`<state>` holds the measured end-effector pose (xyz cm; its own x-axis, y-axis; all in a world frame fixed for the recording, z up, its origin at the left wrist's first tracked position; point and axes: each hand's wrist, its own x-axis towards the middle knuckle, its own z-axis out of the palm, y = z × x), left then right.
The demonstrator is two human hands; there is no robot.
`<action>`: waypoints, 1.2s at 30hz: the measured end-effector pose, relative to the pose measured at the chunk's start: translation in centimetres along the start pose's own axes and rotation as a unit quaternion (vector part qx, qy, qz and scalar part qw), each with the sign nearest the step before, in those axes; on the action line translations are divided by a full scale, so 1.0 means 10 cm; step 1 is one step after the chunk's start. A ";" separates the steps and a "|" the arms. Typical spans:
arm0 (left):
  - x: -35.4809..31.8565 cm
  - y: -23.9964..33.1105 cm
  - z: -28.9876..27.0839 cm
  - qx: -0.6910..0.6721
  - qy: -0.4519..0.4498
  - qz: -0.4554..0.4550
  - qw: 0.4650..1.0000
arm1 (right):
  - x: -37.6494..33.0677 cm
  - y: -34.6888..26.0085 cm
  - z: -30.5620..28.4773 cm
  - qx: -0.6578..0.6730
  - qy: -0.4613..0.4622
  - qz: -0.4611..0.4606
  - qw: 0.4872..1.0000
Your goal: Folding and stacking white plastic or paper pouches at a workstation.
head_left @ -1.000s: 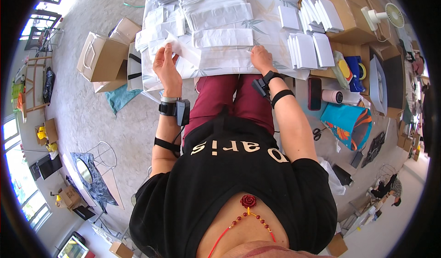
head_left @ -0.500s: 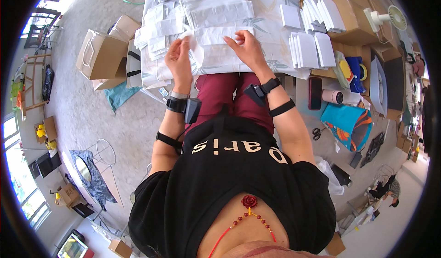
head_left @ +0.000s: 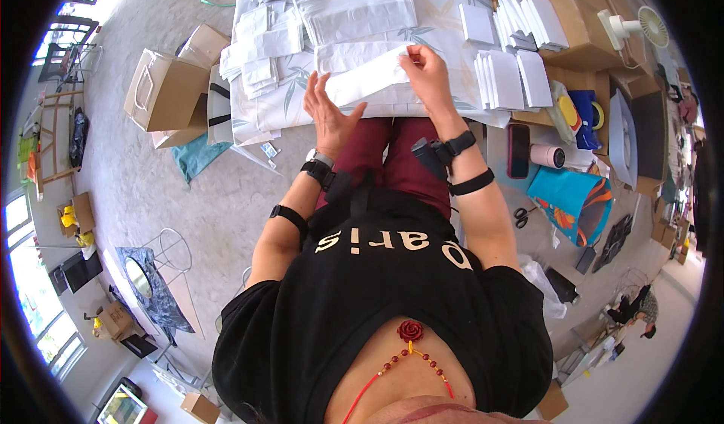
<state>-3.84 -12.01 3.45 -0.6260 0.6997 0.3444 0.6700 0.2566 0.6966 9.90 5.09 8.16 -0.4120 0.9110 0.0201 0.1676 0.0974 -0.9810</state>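
Person seated, looking down over lap; both hands on a white folded sheet [head_left: 369, 84] lying on the leaf-print cloth [head_left: 271, 111] just ahead of the knees; sheet's long axis runs left-right, slightly tilted, right end farther away; right hand [head_left: 427, 73] pinches the sheet's far right corner, fingers curled closed on the edge; left hand [head_left: 329, 115] flat and open, fingers spread, pressing the sheet's near left end; the sheet sits between the two hands, so neither has to reach, though the right is the one with an actual grip; left only holds it down.

Edges: near edge of the cloth drops off at the lap, right under the left palm, little room toward the body; far side crowded by a stack of long white sheets [head_left: 354, 9], touching or nearly touching the held sheet's far edge; left of it a loose pile of smaller white pieces [head_left: 260, 54]; right of it rows of upright white envelopes [head_left: 513, 77] near the right hand, with a cardboard box [head_left: 581, 16] and a small white fan [head_left: 637, 26] beyond; open room for moving is mostly straight up or along the sheet's own axis; sideways to the right gets tight fast.

Off the cloth: brown carton with handles [head_left: 162, 88] on the floor to the left; dark phone [head_left: 518, 151] and a tape roll [head_left: 549, 155] right of the right forearm; scissors [head_left: 522, 216] lower right; wrist straps on both forearms.
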 end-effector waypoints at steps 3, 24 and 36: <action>-0.09 -0.29 0.08 0.034 -0.008 -0.024 0.999 | -0.01 -0.05 -0.23 0.023 -0.004 0.017 1.000; -0.09 -0.45 0.34 0.052 -0.080 0.071 0.993 | 0.14 1.19 -1.16 -0.183 0.021 0.032 0.982; -0.05 -0.40 0.34 0.051 -0.092 0.081 0.991 | 0.08 1.19 -1.20 -0.287 0.064 0.034 0.955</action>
<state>-4.83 -11.15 -1.68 -0.4295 0.8444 0.3203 0.7988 0.1898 0.5708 22.32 11.75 -1.21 -0.2756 0.9610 0.0201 0.6692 0.2068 -0.7137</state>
